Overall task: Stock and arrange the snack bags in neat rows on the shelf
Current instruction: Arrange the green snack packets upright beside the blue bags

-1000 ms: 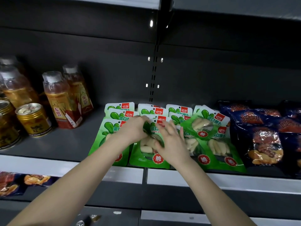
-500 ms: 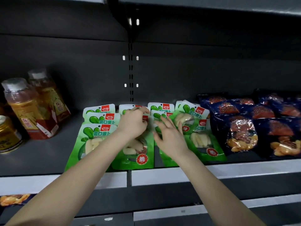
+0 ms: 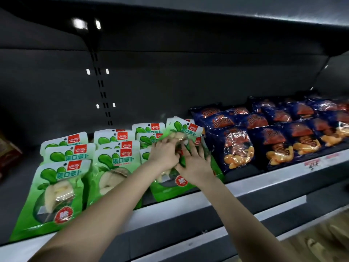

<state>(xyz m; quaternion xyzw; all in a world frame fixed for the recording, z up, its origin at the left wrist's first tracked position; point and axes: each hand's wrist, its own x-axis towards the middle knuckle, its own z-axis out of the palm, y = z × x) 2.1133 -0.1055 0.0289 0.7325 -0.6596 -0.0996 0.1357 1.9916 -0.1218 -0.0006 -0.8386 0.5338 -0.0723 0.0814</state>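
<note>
Gripping a green snack bag [image 3: 184, 129] in the rightmost green row on the shelf [image 3: 255, 179], beside blue bags [image 3: 238, 146]: left hand [image 3: 164, 154] curled round it, right hand [image 3: 196, 161] flat on it with fingers spread.

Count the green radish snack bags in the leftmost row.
3 visible, overlapping front to back: front bag at the shelf edge, middle bag behind it, back bag furthest in. Others may lie hidden beneath them.
</note>
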